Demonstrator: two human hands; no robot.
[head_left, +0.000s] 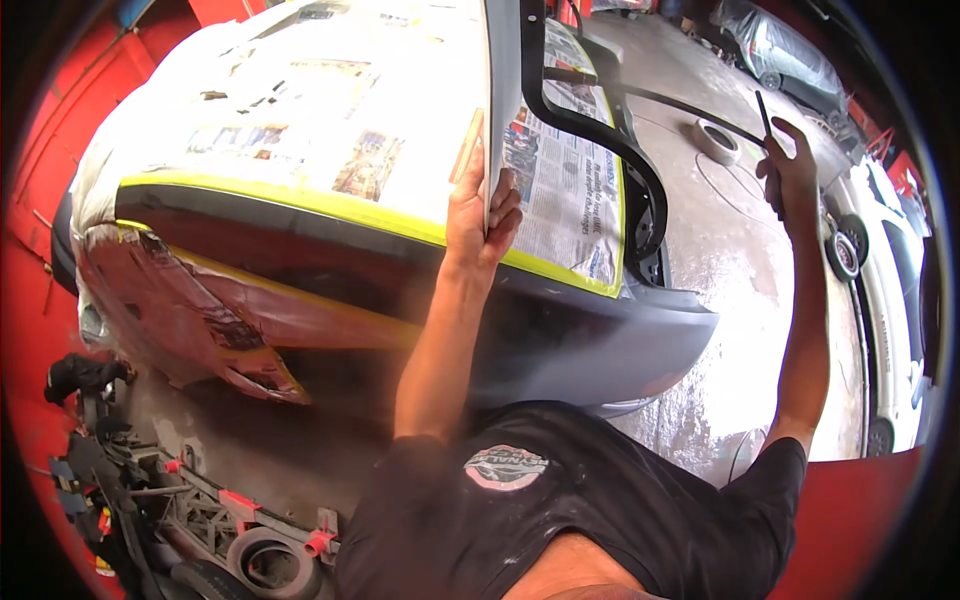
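Note:
My left hand (482,210) is closed around the edge of a raised grey car lid (506,80), fingers on its right side. Beneath the thumb, a flat tan strip (467,145) lies along that edge; its kind is unclear. Out to the right, my right hand (792,178) is raised with fingers curled on a slim dark rod-like tool (764,112). A long thin black bar or hose (690,106) runs from the lid's frame towards this hand; whether they touch is hidden. Below my left hand is the grey car body (600,335), bordered by yellow masking tape (320,208).
Newspaper (365,165) and sheeting cover the car's upper part. A round pale ring-shaped object (716,141) lies on the floor at right, near a thin cable. White (890,290) and plastic-covered (785,55) cars stand farther right. Metal parts and a tyre (272,562) crowd the lower left.

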